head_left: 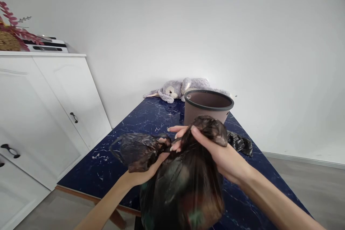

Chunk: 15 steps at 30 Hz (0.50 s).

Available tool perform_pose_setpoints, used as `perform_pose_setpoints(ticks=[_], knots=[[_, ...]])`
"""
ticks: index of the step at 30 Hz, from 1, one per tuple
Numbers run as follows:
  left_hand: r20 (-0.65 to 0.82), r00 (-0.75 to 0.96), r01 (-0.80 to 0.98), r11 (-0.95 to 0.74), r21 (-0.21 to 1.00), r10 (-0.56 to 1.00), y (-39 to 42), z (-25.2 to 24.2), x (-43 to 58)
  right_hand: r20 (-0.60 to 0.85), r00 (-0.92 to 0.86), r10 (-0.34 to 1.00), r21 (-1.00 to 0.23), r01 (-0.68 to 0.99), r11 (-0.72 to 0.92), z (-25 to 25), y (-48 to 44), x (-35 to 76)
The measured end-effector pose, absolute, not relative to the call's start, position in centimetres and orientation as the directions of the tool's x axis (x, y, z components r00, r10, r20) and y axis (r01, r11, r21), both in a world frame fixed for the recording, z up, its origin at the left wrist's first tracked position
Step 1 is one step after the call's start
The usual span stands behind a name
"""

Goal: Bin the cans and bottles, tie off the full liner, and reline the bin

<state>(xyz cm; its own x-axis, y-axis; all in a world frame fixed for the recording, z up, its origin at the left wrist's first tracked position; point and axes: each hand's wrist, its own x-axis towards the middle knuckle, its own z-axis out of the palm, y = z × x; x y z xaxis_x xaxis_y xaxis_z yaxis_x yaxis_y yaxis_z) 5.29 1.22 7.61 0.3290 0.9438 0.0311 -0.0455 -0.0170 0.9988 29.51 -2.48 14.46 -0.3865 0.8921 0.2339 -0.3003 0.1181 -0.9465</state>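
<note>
Bag (183,190), dark and see-through, bulges in front of the person at the near part of the blue marbled surface (99,161); its base is cut off by the frame. The left hand (153,165) grips one gathered end — the fingers partly hidden by film — and the right hand (208,143) grips the other, thumb on top. A brown bin (195,114) stands just beyond, crumpled black plastic (239,143) near it, a grey plush toy (173,88) lying behind.
</note>
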Motion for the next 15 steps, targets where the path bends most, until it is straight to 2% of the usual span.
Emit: perform_pose_setpoints(ticks=[2, 4, 7, 10, 13, 15], knots=[[0.004, 0.363, 0.092, -0.04, 0.995, 0.932, 1.2, 8.3, 5.2, 0.167, -0.362, 0.917, -0.89, -0.456, -0.018, 13.6, -2.5, 30.0], [0.025, 0.399, 0.122, -0.08, 0.989, 0.917, 1.1, 8.9, 5.2, 0.139, -0.34, 0.93, -0.832, -0.549, -0.076, 12.9, -2.5, 30.3], [0.087, 0.402, -0.009, -0.091, 0.996, 0.911, 0.8, 9.3, 5.8, 0.164, -0.295, 0.941, -0.768, -0.637, -0.066, 12.2, -2.4, 30.2], [0.115, 0.316, -0.213, -0.047, 0.976, 0.942, 0.2, 9.5, 7.0, 0.21, -0.282, 0.936, -0.695, -0.717, -0.06, 11.7, -2.3, 29.4], [0.255, 0.259, -0.37, -0.148, 0.917, 0.932, -0.5, 10.1, 8.3, 0.193, -0.289, 0.938, -0.654, -0.751, -0.097, 11.0, -2.1, 28.6], [0.331, 0.298, -0.398, -0.199, 0.895, 0.895, -0.8, 10.7, 8.9, 0.171, -0.299, 0.939, -0.652, -0.749, -0.12, 10.5, -1.9, 28.3]])
